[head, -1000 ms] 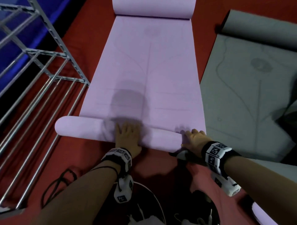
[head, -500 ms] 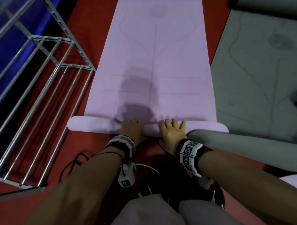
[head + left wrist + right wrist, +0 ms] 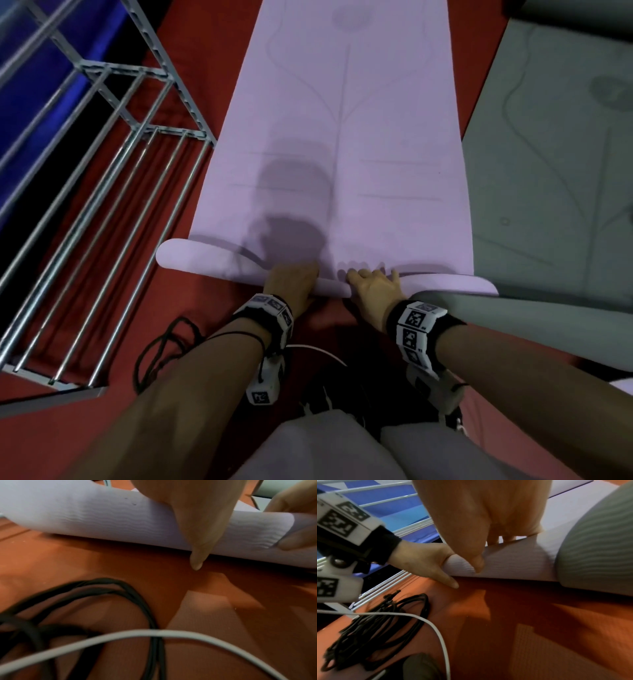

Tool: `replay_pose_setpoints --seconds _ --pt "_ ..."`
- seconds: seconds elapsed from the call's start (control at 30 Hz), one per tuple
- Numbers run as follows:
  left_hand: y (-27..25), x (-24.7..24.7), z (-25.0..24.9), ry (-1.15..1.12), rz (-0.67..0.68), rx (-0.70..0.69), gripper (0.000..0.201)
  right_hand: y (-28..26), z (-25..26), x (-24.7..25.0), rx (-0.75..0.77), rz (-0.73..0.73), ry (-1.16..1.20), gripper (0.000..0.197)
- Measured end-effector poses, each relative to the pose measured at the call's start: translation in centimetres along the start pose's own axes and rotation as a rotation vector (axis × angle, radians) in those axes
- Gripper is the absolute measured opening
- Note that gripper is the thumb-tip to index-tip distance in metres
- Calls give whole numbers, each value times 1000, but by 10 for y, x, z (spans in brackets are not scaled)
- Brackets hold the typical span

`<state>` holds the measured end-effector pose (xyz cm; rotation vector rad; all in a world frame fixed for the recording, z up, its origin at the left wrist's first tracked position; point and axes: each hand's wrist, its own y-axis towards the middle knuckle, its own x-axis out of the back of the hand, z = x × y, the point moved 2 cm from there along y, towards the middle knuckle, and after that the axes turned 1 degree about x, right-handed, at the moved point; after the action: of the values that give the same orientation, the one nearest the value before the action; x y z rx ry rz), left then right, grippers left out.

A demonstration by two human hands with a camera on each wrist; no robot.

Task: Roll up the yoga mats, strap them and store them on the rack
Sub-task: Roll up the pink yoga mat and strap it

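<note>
A purple yoga mat [image 3: 342,137] lies flat on the red floor, its near end wound into a thin roll [image 3: 205,260]. My left hand [image 3: 291,281] grips the middle of that roll, fingers over the top and thumb at the front. Right beside it, my right hand [image 3: 373,287] grips the roll the same way. In the right wrist view the roll [image 3: 513,561] sits between my right hand's [image 3: 479,520] thumb and fingers, with my left hand [image 3: 423,561] at its side. The left wrist view shows the roll [image 3: 102,517] under my thumb.
A grey mat [image 3: 548,171] lies to the right, its rolled near end [image 3: 513,315] overlapping the purple roll's right tip. A metal rack [image 3: 102,205] stands at the left. Black straps [image 3: 161,346] and a white cable [image 3: 318,351] lie on the floor by my knees.
My right hand has slid from the right end of the roll to the middle, beside the left hand. The left hand has stayed on the roll.
</note>
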<state>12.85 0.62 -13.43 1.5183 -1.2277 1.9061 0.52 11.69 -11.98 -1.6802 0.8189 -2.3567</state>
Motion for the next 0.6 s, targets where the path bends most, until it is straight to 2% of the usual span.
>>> replay_pose_setpoints --seconds 0.1,0.23,0.37,0.5,0.6 --pt "11 -3 2 34 58 36 26 4 0 6 26 22 -64 52" --pt "24 -8 1 9 187 53 29 6 6 4 66 -50 -257 49" --pt "25 -17 -2 -63 230 111 31 12 12 -11 -22 -14 -194 59" --pt "24 -21 -3 -121 250 146 31 23 3 -18 28 38 -115 67" --pt "22 -20 0 -179 238 138 28 38 -3 -13 56 115 -41 53"
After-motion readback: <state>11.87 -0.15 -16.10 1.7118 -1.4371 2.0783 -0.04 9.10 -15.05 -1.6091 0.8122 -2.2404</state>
